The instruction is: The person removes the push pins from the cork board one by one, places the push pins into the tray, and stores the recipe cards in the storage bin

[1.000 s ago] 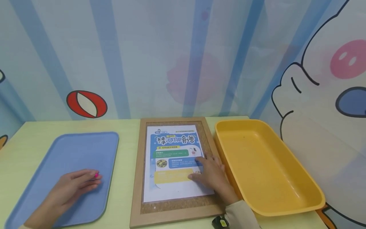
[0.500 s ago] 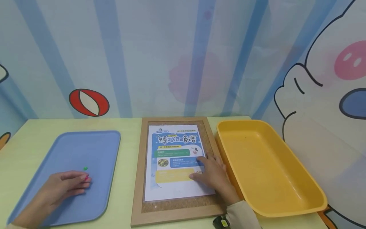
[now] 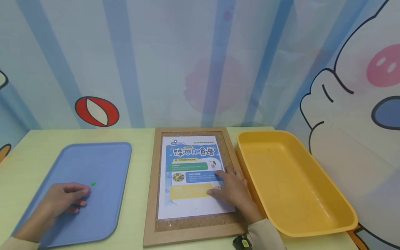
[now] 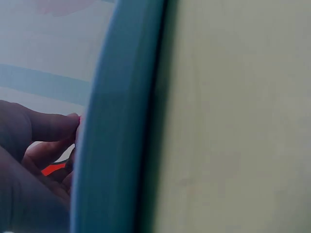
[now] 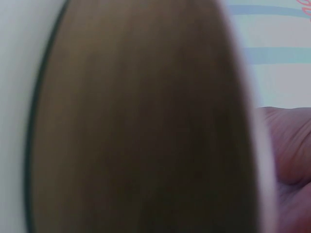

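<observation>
Above the blue tray (image 3: pixel 100 163), my left hand (image 3: pixel 64 198) pinches a tiny pink pushpin (image 3: pixel 88 191) between thumb and forefinger. The pushpin barely shows, here and in the left wrist view. A small green pushpin (image 3: pixel 93 183) lies on the tray just beyond the fingertips. My right hand (image 3: pixel 232 189) rests with spread fingers on the right side of a printed sheet (image 3: pixel 187 208), which lies on a wood-framed cork board (image 3: pixel 181 222). In the right wrist view, the blurred wooden frame (image 5: pixel 141 121) hides most of that hand.
A deep yellow bin (image 3: pixel 290 180) stands right of the cork board, close beside its frame. Pale yellow tabletop (image 3: pixel 137 180) shows between tray and board. A wall covering with cartoon figures (image 3: pixel 168 69) rises behind the table and along the right.
My left hand has moved left over the tray with the pink pushpin, bringing the green pushpin into sight. My right hand stays on the sheet and board.
</observation>
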Demonstrator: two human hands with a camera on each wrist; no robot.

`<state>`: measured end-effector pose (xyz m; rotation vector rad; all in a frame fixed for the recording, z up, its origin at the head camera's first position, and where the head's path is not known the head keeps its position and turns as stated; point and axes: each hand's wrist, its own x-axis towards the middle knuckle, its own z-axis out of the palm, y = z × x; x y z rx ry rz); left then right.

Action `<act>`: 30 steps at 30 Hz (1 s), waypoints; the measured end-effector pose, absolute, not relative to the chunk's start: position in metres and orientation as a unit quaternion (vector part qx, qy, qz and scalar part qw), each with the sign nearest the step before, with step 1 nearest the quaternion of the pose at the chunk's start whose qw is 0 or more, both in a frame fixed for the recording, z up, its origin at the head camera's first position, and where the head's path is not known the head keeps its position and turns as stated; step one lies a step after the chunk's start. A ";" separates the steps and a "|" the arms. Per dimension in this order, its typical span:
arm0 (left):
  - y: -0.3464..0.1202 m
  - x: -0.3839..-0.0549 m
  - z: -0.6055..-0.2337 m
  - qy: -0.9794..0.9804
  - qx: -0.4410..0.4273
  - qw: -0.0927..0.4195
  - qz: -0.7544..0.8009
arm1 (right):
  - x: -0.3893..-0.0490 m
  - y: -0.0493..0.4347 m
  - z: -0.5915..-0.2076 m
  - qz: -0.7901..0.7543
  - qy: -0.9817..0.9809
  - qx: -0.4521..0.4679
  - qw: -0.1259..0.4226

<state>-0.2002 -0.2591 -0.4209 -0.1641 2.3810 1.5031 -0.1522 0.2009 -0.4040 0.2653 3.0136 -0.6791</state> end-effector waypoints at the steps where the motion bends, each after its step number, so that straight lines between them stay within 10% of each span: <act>1: -0.259 -0.201 -0.420 0.844 -0.056 0.152 0.511 | -0.152 0.201 -0.404 -0.219 0.972 0.085 0.020; 30: -0.251 -0.202 -0.417 0.926 -0.029 0.105 0.363 | -0.153 0.200 -0.406 -0.225 0.973 0.037 0.026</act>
